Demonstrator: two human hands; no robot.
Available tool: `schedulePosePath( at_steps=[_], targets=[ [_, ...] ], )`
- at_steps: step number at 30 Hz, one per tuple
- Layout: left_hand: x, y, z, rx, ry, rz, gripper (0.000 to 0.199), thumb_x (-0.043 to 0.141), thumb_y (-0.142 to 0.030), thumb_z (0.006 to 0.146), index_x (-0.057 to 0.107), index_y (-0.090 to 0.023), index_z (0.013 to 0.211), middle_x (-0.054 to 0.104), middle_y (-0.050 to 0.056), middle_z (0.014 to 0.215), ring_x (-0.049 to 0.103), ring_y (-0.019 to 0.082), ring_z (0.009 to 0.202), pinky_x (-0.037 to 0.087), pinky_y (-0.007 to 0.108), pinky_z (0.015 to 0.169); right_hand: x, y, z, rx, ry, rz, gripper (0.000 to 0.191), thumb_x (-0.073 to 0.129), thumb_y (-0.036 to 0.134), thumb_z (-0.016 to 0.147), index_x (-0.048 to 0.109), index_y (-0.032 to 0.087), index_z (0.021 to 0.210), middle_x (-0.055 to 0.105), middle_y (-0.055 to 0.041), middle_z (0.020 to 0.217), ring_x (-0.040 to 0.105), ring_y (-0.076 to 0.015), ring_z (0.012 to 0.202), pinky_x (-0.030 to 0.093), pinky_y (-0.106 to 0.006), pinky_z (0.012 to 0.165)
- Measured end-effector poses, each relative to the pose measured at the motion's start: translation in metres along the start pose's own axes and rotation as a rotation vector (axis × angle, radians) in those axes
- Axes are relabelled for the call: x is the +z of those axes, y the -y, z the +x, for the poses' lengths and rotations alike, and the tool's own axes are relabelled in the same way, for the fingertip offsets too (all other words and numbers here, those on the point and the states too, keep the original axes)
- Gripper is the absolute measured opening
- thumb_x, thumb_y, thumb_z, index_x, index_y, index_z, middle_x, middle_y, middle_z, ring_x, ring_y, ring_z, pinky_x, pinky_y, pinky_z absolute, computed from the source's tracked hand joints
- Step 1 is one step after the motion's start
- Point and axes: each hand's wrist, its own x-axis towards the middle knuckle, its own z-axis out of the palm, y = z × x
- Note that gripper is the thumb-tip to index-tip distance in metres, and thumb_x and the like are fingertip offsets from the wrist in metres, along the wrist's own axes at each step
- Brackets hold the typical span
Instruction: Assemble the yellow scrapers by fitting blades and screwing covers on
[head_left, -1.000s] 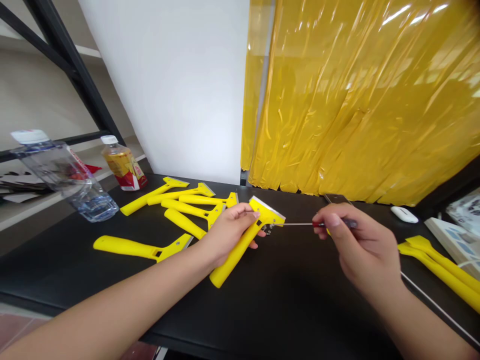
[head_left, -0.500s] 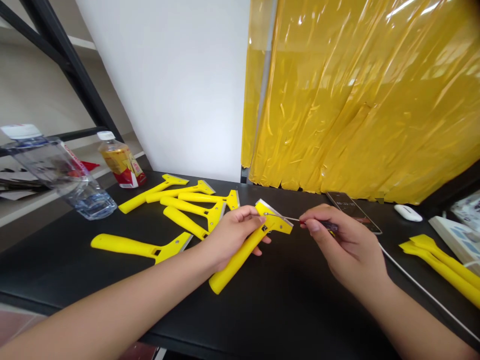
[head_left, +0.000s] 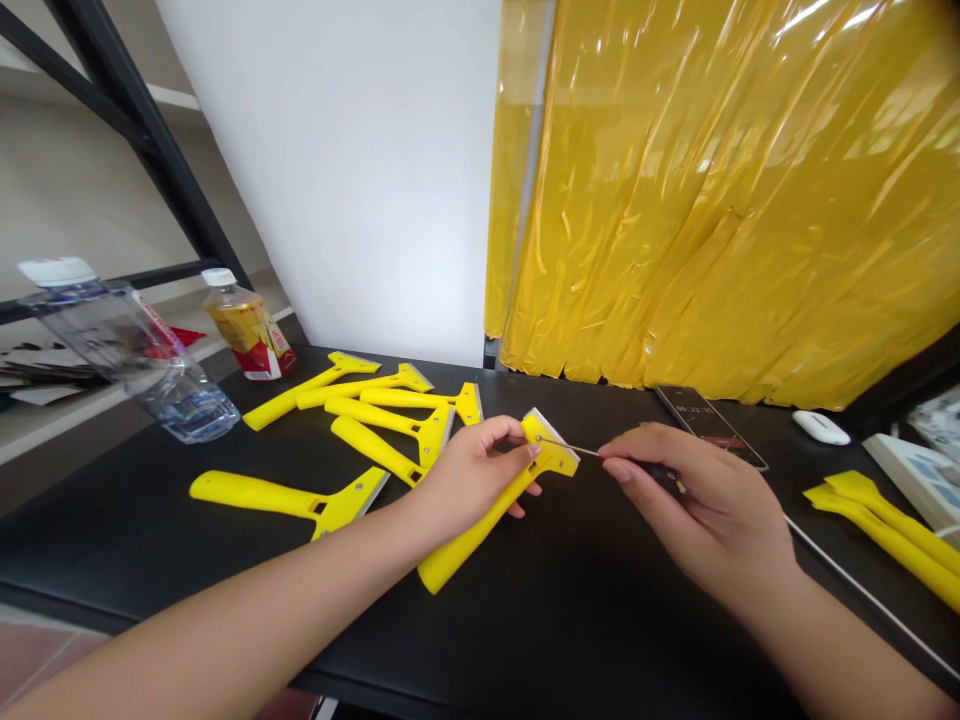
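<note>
My left hand (head_left: 480, 468) is closed around a yellow scraper (head_left: 477, 540) near its head, with the handle slanting down toward me. A metal blade edge runs along the scraper's far side. My right hand (head_left: 694, 490) grips a screwdriver (head_left: 571, 447) by its dark handle, mostly hidden in the fingers. The thin shaft points left, and its tip meets a screw on the scraper's head. Several more yellow scrapers (head_left: 255, 492) lie on the black table (head_left: 570, 620) to the left, some partly overlapping.
A large clear bottle (head_left: 172, 390) and a smaller drink bottle (head_left: 255, 330) stand at the left. Toward the right are a phone (head_left: 705, 425), a white earbud case (head_left: 821, 428), a white cable (head_left: 862, 570) and more yellow scraper parts (head_left: 885, 530). Yellow plastic film (head_left: 712, 200) hangs behind.
The scraper's head has turned slightly in my left hand. My right hand has shifted a little right and down, with its fingers rolled around the screwdriver; the tip stays at the screw.
</note>
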Motion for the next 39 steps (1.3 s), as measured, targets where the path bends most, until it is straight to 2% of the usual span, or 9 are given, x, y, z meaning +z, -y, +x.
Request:
schedulePosePath(
  at_steps=[8, 21, 26, 29, 33, 39],
  targets=[
    [0.000, -0.002, 0.000, 0.015, -0.046, 0.023, 0.023, 0.069, -0.040, 0.092, 0.058, -0.020, 0.092, 0.065, 0.003, 0.083, 0.075, 0.023, 0.077, 0.060, 0.027, 0.050, 0.001, 0.002, 0.002, -0.011, 0.020, -0.052, 0.005, 0.065, 0.026, 0.100, 0.068, 0.027, 0.104, 0.078, -0.0020, 0.094, 0.073, -0.0185, 0.082, 0.055, -0.032, 0.072],
    [-0.001, -0.002, 0.000, 0.010, -0.048, 0.005, 0.023, 0.070, -0.040, 0.092, 0.059, -0.020, 0.093, 0.063, 0.002, 0.086, 0.074, 0.023, 0.079, 0.060, 0.027, 0.050, 0.003, 0.002, 0.001, -0.024, 0.009, -0.103, 0.005, 0.063, 0.023, 0.101, 0.067, 0.024, 0.104, 0.076, 0.0012, 0.091, 0.071, -0.0137, 0.079, 0.052, -0.027, 0.073],
    [0.000, -0.002, 0.000, 0.000, -0.067, 0.031, 0.021, 0.069, -0.039, 0.093, 0.059, -0.020, 0.093, 0.064, 0.002, 0.084, 0.074, 0.022, 0.076, 0.060, 0.027, 0.050, 0.003, 0.001, 0.000, -0.030, -0.027, -0.152, 0.008, 0.063, 0.024, 0.101, 0.065, 0.026, 0.109, 0.077, -0.0001, 0.100, 0.073, -0.0157, 0.085, 0.054, -0.027, 0.076],
    [0.000, -0.003, 0.000, 0.002, -0.083, 0.049, 0.020, 0.068, -0.038, 0.092, 0.060, -0.020, 0.093, 0.065, 0.002, 0.087, 0.074, 0.021, 0.076, 0.060, 0.028, 0.051, 0.004, 0.003, 0.000, -0.034, 0.030, -0.177, 0.009, 0.061, 0.024, 0.102, 0.061, 0.025, 0.111, 0.076, -0.0015, 0.103, 0.073, -0.0172, 0.087, 0.053, -0.029, 0.076],
    [0.000, -0.003, 0.000, 0.012, -0.108, 0.080, 0.019, 0.068, -0.039, 0.093, 0.061, -0.020, 0.093, 0.066, 0.003, 0.092, 0.075, 0.022, 0.078, 0.060, 0.028, 0.050, 0.007, 0.006, -0.001, 0.022, 0.102, -0.294, 0.006, 0.057, 0.028, 0.103, 0.056, 0.024, 0.108, 0.072, -0.0008, 0.090, 0.070, -0.0191, 0.076, 0.049, -0.031, 0.066],
    [-0.001, -0.004, 0.000, 0.017, -0.128, 0.102, 0.019, 0.067, -0.038, 0.093, 0.061, -0.021, 0.091, 0.067, 0.003, 0.093, 0.075, 0.023, 0.079, 0.060, 0.028, 0.049, 0.012, 0.012, -0.005, 0.028, 0.056, -0.447, 0.009, 0.056, 0.031, 0.103, 0.053, 0.024, 0.100, 0.070, 0.0002, 0.078, 0.069, -0.0214, 0.064, 0.041, -0.031, 0.057]
  ],
)
